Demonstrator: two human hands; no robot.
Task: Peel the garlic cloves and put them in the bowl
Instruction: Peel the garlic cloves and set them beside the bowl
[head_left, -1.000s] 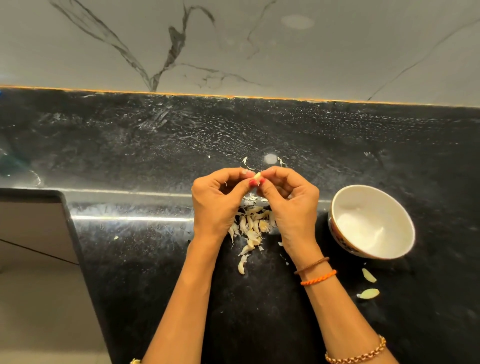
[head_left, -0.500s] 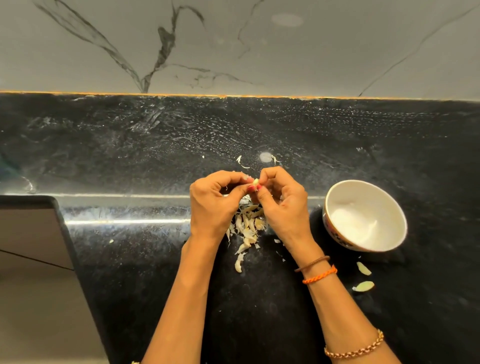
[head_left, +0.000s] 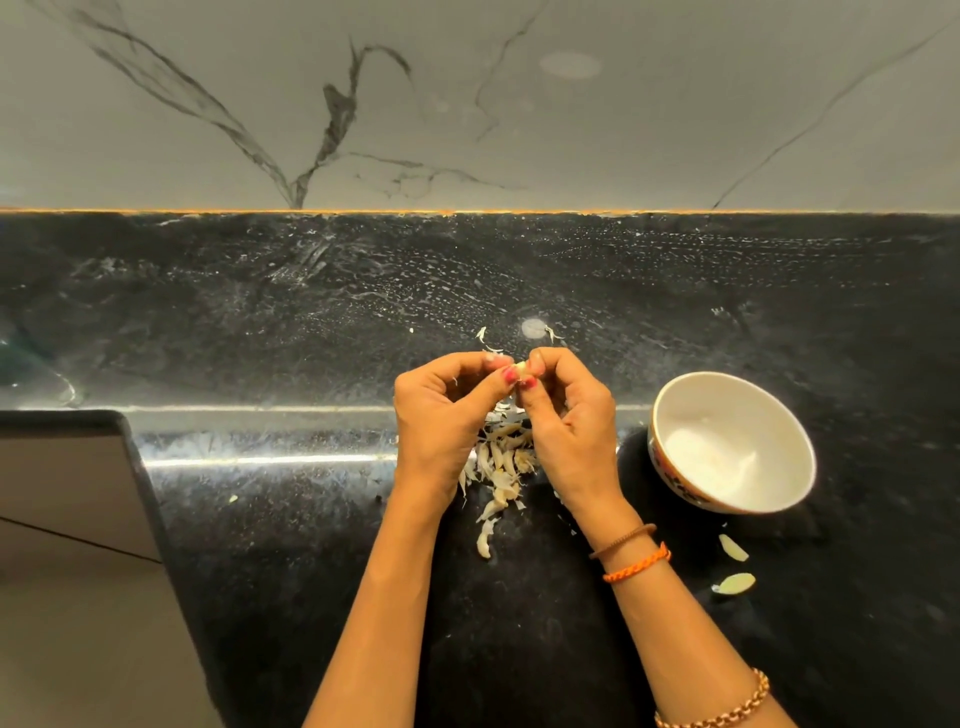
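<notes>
A small pale garlic clove (head_left: 520, 370) is pinched between the fingertips of both hands above the black counter. My left hand (head_left: 441, 415) holds it from the left with thumb and forefinger. My right hand (head_left: 566, 421) pinches it from the right. Under the hands lies a heap of garlic cloves and papery skins (head_left: 501, 457). A white bowl (head_left: 670, 415) with a patterned outside stands to the right of my right hand; its white inside shows no clear contents.
Two loose pale garlic pieces (head_left: 733, 548) (head_left: 735, 583) lie on the black counter (head_left: 260, 338) in front of the bowl. Skin scraps (head_left: 483, 335) lie beyond the hands. The counter's edge drops to the floor at the lower left. A marble wall rises behind.
Both hands keep pinching the clove, with small finger shifts. The view has shifted slightly; the bowl and heap stay in place.
</notes>
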